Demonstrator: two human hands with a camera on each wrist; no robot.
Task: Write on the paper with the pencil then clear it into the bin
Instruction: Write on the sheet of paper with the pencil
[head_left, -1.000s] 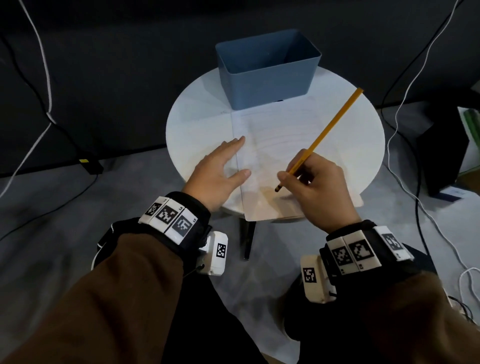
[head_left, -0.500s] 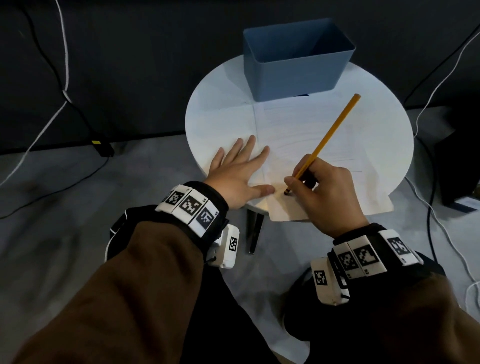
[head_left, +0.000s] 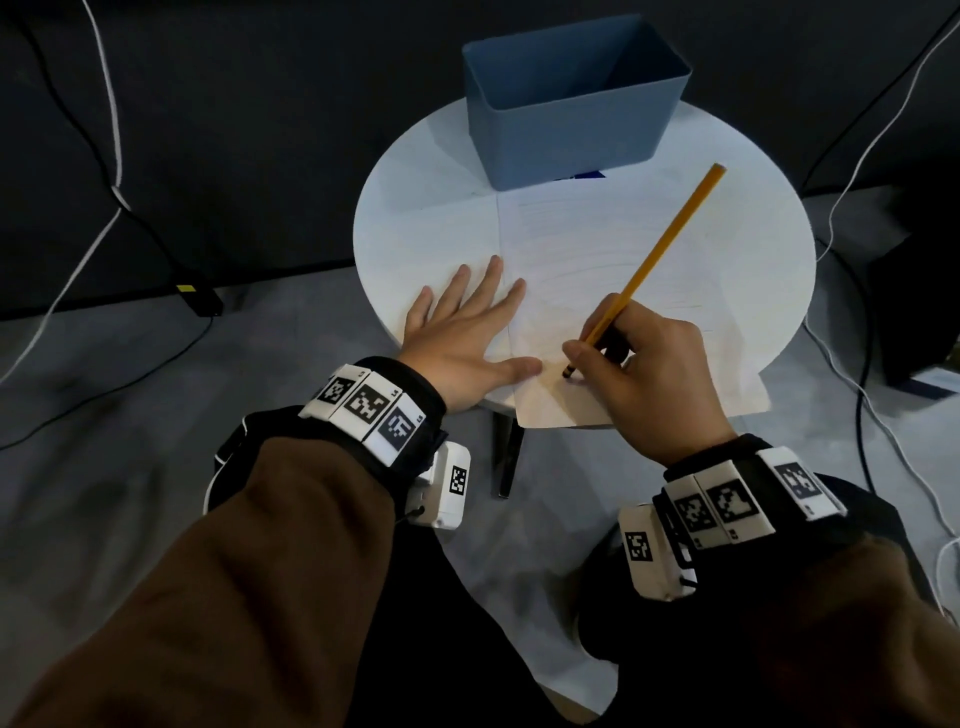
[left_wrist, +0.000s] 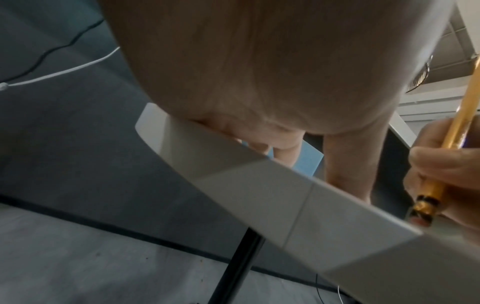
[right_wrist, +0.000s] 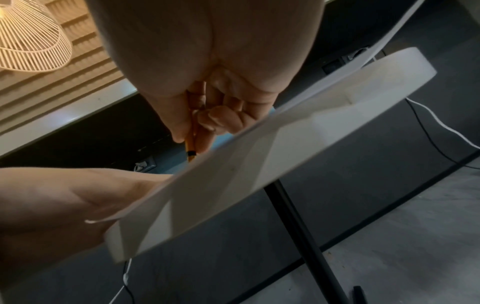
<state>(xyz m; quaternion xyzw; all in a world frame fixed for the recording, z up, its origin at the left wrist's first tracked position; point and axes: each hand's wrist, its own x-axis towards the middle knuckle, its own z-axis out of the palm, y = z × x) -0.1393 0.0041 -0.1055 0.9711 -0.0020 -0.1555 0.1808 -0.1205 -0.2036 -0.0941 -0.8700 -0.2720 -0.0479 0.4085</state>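
Compared with a second ago, the left hand (head_left: 467, 343) is lying flatter, its fingers spread and straight, and is pressing on the left edge of the paper (head_left: 597, 249), where before they were looser and bent. The right hand (head_left: 639, 364) is gripping the yellow pencil (head_left: 670, 244) much as earlier, thumb and fingers curled round the lower shaft, with the dark tip touching the sheet near its front edge. The long end is slanting up and to the right.

The sheet is lying on the round white table (head_left: 405, 218), its near right corner hanging over the rim. Faint lines are showing on it, but no writing can be made out. The blue bin (head_left: 566, 130) is standing at the back of the table, just touching the sheet's far edge; something dark blue under its right corner is mostly hidden.

From the left wrist, the palm is filling most of the view and the fingertips are cut off by the table rim (left_wrist: 259, 185); the pencil tip (left_wrist: 426, 201) is showing at the right. From the right wrist, the curled fingers (right_wrist: 221, 119) are covering all but a short length of the shaft (right_wrist: 191, 148).
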